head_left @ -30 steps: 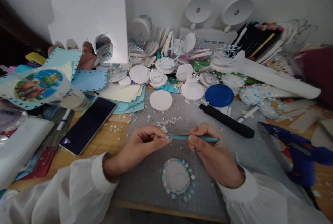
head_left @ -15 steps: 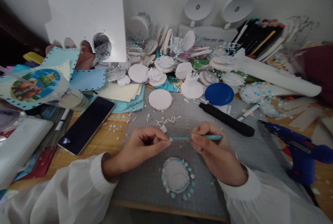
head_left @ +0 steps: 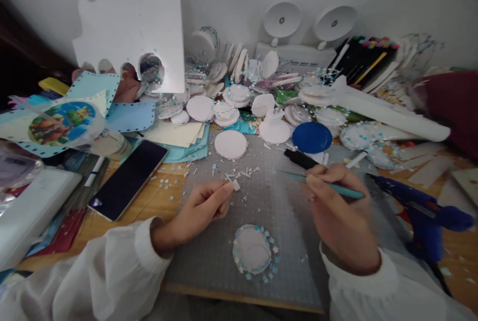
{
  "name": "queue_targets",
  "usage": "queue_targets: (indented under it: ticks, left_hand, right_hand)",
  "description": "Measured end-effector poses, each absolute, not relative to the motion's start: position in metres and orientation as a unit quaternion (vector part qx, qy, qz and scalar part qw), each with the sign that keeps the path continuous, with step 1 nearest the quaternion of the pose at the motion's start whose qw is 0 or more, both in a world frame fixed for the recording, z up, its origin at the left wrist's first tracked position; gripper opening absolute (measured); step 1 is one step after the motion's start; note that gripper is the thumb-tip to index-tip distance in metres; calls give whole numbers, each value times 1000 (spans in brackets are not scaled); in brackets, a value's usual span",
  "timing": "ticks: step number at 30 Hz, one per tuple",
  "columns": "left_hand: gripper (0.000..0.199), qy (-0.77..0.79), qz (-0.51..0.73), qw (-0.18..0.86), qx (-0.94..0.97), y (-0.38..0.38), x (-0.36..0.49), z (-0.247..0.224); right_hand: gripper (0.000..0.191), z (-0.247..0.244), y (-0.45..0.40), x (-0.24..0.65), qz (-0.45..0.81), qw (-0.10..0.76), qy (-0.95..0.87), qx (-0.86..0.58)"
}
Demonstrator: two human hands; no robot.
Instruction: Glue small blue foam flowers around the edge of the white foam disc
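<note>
The tweezers (head_left: 350,192) look smooth, the phone (head_left: 129,180) glossy.

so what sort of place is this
Probably a craft worktable, perhaps at home: there's a gridded grey mat, a blue glue gun and a pale disc ringed with small stars.

The tweezers (head_left: 353,193) are showing teal. The disc (head_left: 251,250) is looking whitish, and the stars (head_left: 275,250) around it are mixing pale blue, brighter blue and cream. The mat (head_left: 298,281) is having a grey colour with a faint grid. The lid (head_left: 312,138) and the glue gun (head_left: 425,206) are both appearing deep blue. Along the edge of the light blue card (head_left: 132,116), black dots are running. The sleeves (head_left: 108,266) are showing plain white.
</note>
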State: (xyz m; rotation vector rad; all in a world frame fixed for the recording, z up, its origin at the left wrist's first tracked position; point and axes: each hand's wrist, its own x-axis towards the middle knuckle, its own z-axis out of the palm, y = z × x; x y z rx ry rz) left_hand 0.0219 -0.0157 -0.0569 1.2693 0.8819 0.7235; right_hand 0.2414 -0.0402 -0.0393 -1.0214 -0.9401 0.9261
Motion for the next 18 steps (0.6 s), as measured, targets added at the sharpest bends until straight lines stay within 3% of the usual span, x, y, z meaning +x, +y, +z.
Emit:
queue_targets:
  ticks: [3, 5, 8, 12, 18]
  left_hand:
    - [38, 366, 296, 665, 581, -16, 21, -55]
    - [29, 352, 289, 675, 581, -17, 20, -53]
    - [29, 299, 262, 716, 574, -18, 18, -52]
    - [41, 236, 231, 743, 582, -17, 15, -51]
    - [49, 292, 241, 732, 566, -18, 16, -53]
  right_hand:
    - [18, -35, -54, 233, 202, 618, -602, -462]
    - [20, -32, -63, 228, 77, 535, -736, -408]
    - [13, -29, -69, 219, -54, 423, -848, -314]
    - [22, -31, -68, 208, -136, 375, -877, -268]
    - [26, -35, -70, 200, -154, 376, -871, -276]
